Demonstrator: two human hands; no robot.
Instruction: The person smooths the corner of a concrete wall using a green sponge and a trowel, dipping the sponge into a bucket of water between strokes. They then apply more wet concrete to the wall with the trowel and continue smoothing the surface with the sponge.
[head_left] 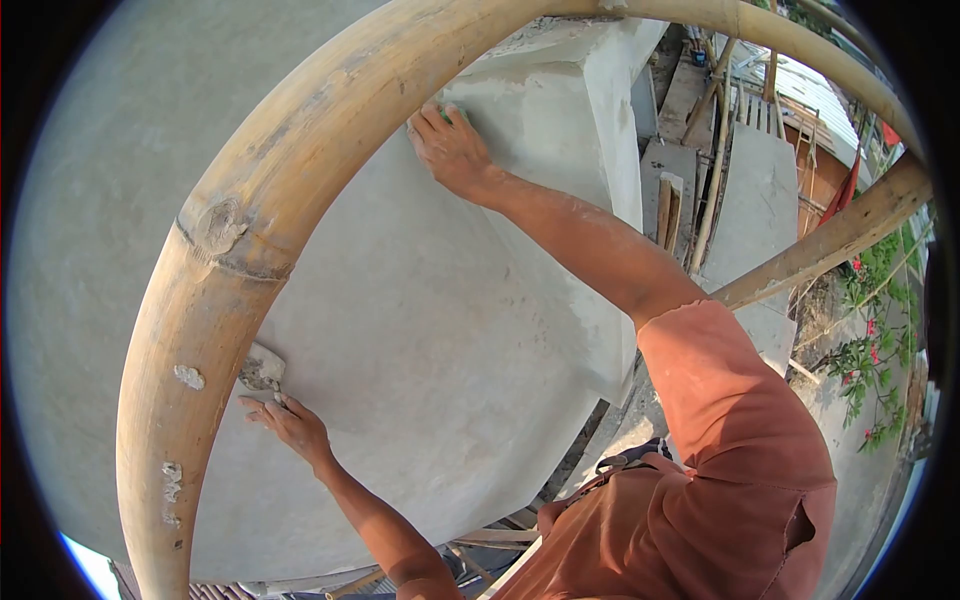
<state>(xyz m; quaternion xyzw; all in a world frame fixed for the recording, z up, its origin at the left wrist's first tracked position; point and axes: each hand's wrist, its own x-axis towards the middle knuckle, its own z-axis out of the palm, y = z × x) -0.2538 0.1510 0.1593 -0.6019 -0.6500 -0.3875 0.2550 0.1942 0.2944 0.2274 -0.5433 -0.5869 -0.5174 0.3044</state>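
Bright daylight, strong fisheye bend — black rounded corners, patchy shadows

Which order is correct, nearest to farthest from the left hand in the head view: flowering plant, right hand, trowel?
1. Trowel, right at the left hand.
2. Right hand, upper middle.
3. Flowering plant, far right side.

This looks like an outdoor building site, lit by sun. A broad grey wall with a smooth, patchy plaster-like finish fills much of the view, and a trowel smeared with grey mortar is at its surface. A thick bamboo pole, apparently scaffolding, curves across in front, spotted with dried mortar. Past the wall's edge lie timber and grey slabs, with a pale ribbed roof and red-flowered plants farther out.
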